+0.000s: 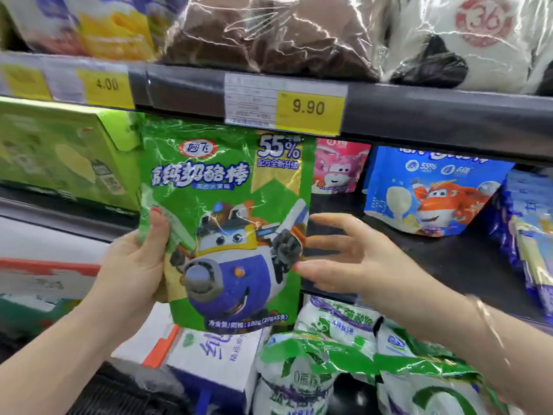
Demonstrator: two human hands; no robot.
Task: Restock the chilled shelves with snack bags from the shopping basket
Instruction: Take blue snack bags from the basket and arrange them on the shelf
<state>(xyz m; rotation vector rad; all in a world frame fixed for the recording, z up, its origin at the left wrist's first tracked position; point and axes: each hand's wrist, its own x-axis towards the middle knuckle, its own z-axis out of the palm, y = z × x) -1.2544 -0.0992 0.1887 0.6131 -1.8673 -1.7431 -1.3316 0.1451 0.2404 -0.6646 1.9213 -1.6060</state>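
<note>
both hands are up by the green snack bag [227, 226]. left hand [134, 265] grips its left edge, holding it upright before the dark shelf [419, 259]. right hand [353, 259] is spread open, fingertips touching its right edge. blue bag [431, 190] stands right of it.

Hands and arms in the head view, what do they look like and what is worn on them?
Both forearms are bare, with no sleeves in view. The left hand has red-painted nails, seen on the thumb. The right hand also shows red polish on its fingers. A thin, pale bracelet circles the right wrist. No gloves, rings or watch are visible.
</note>
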